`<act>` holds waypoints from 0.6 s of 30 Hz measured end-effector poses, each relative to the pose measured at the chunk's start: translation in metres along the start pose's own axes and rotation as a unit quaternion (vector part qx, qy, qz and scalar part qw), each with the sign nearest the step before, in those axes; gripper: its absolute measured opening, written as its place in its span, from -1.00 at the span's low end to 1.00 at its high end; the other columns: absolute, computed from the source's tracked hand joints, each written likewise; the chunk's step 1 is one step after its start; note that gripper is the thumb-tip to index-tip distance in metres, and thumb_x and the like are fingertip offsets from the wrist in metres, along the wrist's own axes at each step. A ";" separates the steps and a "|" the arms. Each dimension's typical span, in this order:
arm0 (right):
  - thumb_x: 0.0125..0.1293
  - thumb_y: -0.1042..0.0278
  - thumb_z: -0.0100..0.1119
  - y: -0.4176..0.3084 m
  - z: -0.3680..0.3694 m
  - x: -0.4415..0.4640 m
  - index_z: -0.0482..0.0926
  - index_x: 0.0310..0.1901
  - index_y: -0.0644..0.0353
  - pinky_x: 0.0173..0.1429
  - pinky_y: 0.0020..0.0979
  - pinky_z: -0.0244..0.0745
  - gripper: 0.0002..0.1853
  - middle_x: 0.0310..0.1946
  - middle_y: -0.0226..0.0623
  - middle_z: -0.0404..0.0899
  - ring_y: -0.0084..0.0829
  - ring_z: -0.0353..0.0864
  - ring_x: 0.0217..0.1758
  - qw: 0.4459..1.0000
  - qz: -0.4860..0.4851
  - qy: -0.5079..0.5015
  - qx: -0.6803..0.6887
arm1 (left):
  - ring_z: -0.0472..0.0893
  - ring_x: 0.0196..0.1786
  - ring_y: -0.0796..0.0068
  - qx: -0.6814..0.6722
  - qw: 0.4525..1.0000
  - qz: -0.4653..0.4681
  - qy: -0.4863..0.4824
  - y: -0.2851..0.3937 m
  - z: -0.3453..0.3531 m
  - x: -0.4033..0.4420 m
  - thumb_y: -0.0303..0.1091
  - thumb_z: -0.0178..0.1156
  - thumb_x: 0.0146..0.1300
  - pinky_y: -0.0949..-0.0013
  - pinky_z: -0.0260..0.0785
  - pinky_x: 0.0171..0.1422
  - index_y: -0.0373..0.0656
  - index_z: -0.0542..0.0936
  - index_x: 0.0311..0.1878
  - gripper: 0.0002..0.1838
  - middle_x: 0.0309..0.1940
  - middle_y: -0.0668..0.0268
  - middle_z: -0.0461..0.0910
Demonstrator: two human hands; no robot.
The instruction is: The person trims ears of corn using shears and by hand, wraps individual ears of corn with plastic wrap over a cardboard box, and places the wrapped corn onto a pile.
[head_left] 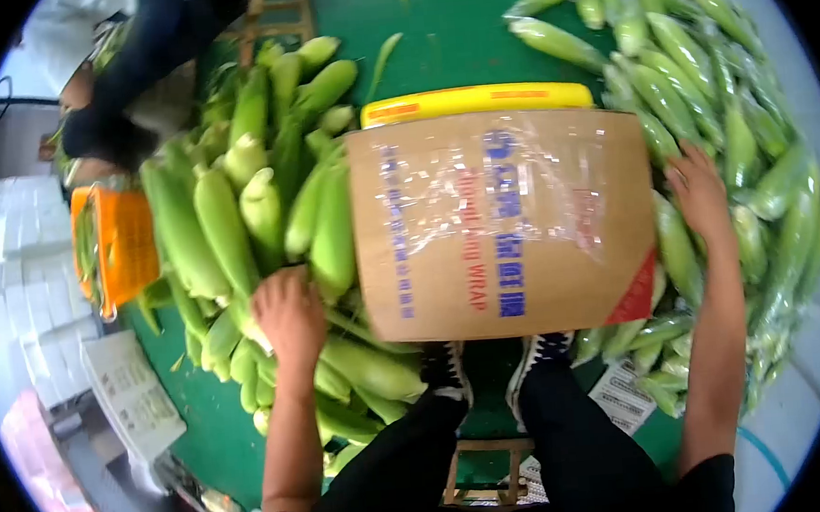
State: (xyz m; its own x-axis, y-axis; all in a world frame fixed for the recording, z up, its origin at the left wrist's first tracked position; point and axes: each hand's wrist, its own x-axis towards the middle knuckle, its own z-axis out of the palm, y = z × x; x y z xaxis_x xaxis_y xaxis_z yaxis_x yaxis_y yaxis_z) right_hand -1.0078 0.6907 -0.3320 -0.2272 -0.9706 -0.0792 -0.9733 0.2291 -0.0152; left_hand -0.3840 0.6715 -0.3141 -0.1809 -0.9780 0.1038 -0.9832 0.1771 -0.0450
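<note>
My left hand is on the pile of unwrapped ears of corn in green husks, its fingers curled over one ear; the fingertips are partly hidden. Right of the cardboard box, my right hand rests against the heap of film-wrapped ears of corn, fingers stretched out and slightly apart. Between both hands stands the cardboard box, printed in blue and red, with crumpled clear film across its top. A yellow bar runs along the box's far edge.
Another person's leg is at the upper left, near a wooden stool. An orange basket and stacked white boxes stand at the left. Below the box are my shoes and a printed sheet on the green floor.
</note>
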 end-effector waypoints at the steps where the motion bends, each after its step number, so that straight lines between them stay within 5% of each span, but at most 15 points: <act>1: 0.51 0.23 0.15 -0.007 0.001 -0.009 0.67 0.18 0.13 0.51 -0.07 0.31 -0.68 0.35 -0.17 0.54 -0.03 0.38 0.48 0.998 0.016 -0.003 0.054 | 0.53 0.22 0.06 -0.016 0.999 -0.005 -0.051 0.004 0.002 -0.002 -0.37 0.35 0.24 0.02 0.30 0.37 -0.09 0.61 0.21 -0.56 0.10 0.11 0.60; 5: 0.49 0.36 0.20 -0.056 -0.017 -0.045 0.64 0.13 0.23 0.46 -0.24 0.35 -0.74 0.20 -0.17 0.63 -0.12 0.53 0.35 0.947 0.024 0.044 0.318 | 0.45 0.28 0.00 0.009 0.981 -0.061 0.183 0.018 -0.024 0.019 -0.37 0.37 0.24 -0.03 0.30 0.39 -0.14 0.53 0.36 -0.42 0.24 0.02 0.46; 9: 0.48 0.41 0.24 -0.094 -0.021 -0.078 0.63 0.12 0.27 0.28 -0.43 0.43 -0.75 0.10 -0.27 0.64 -0.41 0.59 0.16 0.895 0.048 0.042 0.441 | 0.50 0.22 -0.07 -0.065 0.994 -0.007 0.092 0.012 -0.026 0.069 -0.19 0.46 0.24 0.03 0.38 0.32 -0.27 0.56 0.24 -0.43 0.14 -0.02 0.54; 12: 0.43 0.41 0.29 -0.114 -0.020 -0.098 0.66 0.09 0.22 0.16 -0.41 0.51 -0.75 0.05 -0.25 0.65 -0.40 0.63 0.09 0.895 0.042 0.007 0.444 | 0.52 0.19 -0.21 -0.064 0.973 -0.115 -0.192 0.042 -0.009 0.048 0.00 0.51 0.15 -0.07 0.42 0.29 -0.26 0.50 0.30 -0.25 0.13 -0.11 0.57; 16: 0.39 0.25 0.35 -0.133 -0.014 -0.099 0.67 0.01 0.23 0.17 -0.22 0.57 -0.72 -0.05 -0.15 0.66 -0.17 0.68 0.05 0.849 0.123 0.015 0.514 | 0.54 0.17 -0.13 -0.201 0.959 -0.149 -0.137 0.016 0.029 0.029 -0.10 0.56 0.06 0.01 0.41 0.31 -0.34 0.46 0.32 -0.17 0.13 -0.17 0.57; 18: 0.41 0.13 0.32 -0.139 -0.015 -0.083 0.65 -0.09 0.25 0.09 -0.15 0.59 -0.69 -0.09 -0.12 0.66 -0.10 0.68 0.00 0.921 0.105 0.025 0.373 | 0.59 0.14 0.05 -0.293 0.923 -0.220 -0.114 0.026 -0.006 0.029 -0.21 0.55 0.06 0.14 0.47 0.26 -0.36 0.44 0.34 -0.19 0.17 -0.08 0.57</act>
State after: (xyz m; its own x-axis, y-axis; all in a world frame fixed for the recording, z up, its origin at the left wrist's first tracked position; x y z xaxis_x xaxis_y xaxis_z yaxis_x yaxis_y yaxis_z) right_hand -0.8546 0.7385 -0.3088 -0.4269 -0.8973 -0.1127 -0.6183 0.3805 -0.6877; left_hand -0.4148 0.6486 -0.3064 0.1839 -0.9552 -0.2318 -0.8171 -0.2796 0.5041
